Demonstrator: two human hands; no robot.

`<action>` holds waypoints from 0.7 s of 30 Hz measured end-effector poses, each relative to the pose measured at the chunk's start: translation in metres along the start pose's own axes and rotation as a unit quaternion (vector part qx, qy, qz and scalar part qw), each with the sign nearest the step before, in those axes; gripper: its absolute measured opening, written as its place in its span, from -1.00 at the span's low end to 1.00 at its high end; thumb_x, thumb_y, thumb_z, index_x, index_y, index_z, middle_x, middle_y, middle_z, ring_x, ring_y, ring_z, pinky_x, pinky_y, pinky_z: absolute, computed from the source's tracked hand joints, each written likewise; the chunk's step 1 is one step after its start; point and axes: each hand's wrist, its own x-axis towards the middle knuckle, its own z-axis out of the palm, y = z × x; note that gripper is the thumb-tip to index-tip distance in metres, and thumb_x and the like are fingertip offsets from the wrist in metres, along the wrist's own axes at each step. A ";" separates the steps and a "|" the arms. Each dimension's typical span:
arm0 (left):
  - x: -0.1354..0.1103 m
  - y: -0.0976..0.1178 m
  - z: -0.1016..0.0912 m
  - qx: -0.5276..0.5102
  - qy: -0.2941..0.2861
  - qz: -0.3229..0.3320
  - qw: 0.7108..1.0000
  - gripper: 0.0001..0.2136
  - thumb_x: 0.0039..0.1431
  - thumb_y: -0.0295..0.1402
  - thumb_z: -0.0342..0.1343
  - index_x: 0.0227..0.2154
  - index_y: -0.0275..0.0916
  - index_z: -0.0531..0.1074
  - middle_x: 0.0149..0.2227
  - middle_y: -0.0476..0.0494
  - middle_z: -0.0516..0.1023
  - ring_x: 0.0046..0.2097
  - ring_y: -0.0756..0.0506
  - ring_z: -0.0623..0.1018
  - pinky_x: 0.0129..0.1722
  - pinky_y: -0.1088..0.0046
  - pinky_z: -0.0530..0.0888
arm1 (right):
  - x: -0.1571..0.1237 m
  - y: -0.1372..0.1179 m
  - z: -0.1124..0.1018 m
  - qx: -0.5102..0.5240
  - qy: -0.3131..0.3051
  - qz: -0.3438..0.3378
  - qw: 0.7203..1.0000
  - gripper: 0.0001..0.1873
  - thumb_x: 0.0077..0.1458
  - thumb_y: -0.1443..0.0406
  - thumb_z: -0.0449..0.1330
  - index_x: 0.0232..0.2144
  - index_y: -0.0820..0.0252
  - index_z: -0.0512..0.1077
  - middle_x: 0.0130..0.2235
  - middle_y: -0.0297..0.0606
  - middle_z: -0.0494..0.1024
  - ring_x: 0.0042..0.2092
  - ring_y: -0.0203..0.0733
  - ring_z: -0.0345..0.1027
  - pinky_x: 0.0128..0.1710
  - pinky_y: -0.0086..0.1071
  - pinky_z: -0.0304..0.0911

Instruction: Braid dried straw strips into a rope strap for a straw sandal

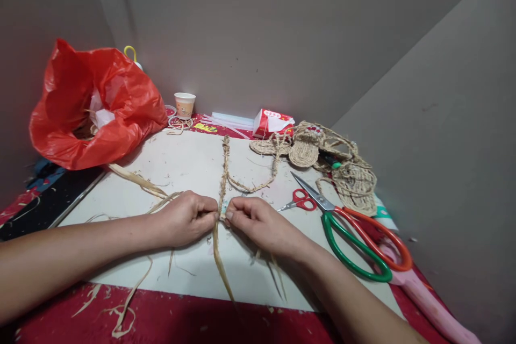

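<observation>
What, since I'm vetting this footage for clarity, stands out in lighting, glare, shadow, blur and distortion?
In the head view, light is soft and rather dim, with sheen on the red plastic bag; head view again, shadow darkens the red cloth at bottom centre; same head view, the fibre strand's lower tip looks soft, and the edges seem wide-angle stretched.

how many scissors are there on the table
2: the big pair, with green and orange handles, right of the right hand; and the small red-handled pair, beside the big pair's blades. More could be hidden inside the bag.
</observation>
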 end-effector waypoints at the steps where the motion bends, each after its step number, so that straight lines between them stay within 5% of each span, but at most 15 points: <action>1: 0.000 0.001 0.000 -0.007 0.003 -0.007 1.000 -0.75 0.06 -0.44 -0.09 -0.67 -0.26 0.03 -0.64 0.12 -0.03 -0.56 0.11 0.04 -0.56 0.55 0.03 | -0.001 -0.002 0.003 0.010 0.015 0.006 1.000 -0.79 0.09 0.30 0.00 -0.58 0.19 0.19 -0.56 -0.44 0.14 -0.50 -0.36 -0.01 -0.53 -0.49 -0.04; 5: 0.000 0.006 0.002 -0.127 -0.012 -0.059 0.990 -0.75 0.11 -0.39 -0.08 -0.67 -0.29 0.21 -0.66 0.10 0.19 -0.56 0.10 0.19 -0.52 0.57 0.15 | -0.008 -0.008 0.020 0.015 0.098 0.018 0.995 -0.73 0.11 0.25 0.00 -0.61 0.17 0.16 -0.61 -0.47 0.11 -0.56 -0.37 -0.02 -0.58 -0.50 -0.05; 9: -0.001 0.007 0.008 -0.301 0.014 -0.126 0.945 -0.81 0.06 -0.38 0.01 -0.57 -0.34 0.43 -0.57 -0.01 0.44 -0.53 0.09 0.32 -0.47 0.57 0.24 | -0.015 -0.007 0.038 -0.136 0.184 -0.022 0.973 -0.71 0.16 0.25 -0.03 -0.59 0.17 0.21 -0.64 -0.44 0.21 -0.61 -0.36 0.05 -0.59 -0.47 -0.06; 15: -0.004 0.005 0.018 -0.434 0.034 -0.211 0.875 -0.83 -0.01 -0.33 0.08 -0.61 -0.29 0.38 -0.79 0.16 0.12 -0.74 0.14 0.00 -0.72 0.52 -0.09 | -0.021 -0.002 0.050 -0.428 0.270 -0.144 0.851 -0.76 0.16 0.33 -0.03 -0.55 0.19 0.26 -0.67 -0.35 0.35 -0.65 -0.29 0.20 -0.59 -0.41 -0.09; 21: -0.006 0.006 0.019 -0.531 0.006 -0.229 0.816 -0.78 -0.05 -0.34 0.10 -0.68 -0.25 0.23 -0.79 0.20 -0.02 -0.72 0.15 -0.09 -0.72 0.54 -0.14 | -0.025 -0.009 0.059 -0.564 0.251 -0.197 0.762 -0.84 -0.01 0.51 0.01 -0.49 0.18 0.25 -0.63 -0.33 0.35 -0.62 -0.25 0.27 -0.59 -0.40 -0.05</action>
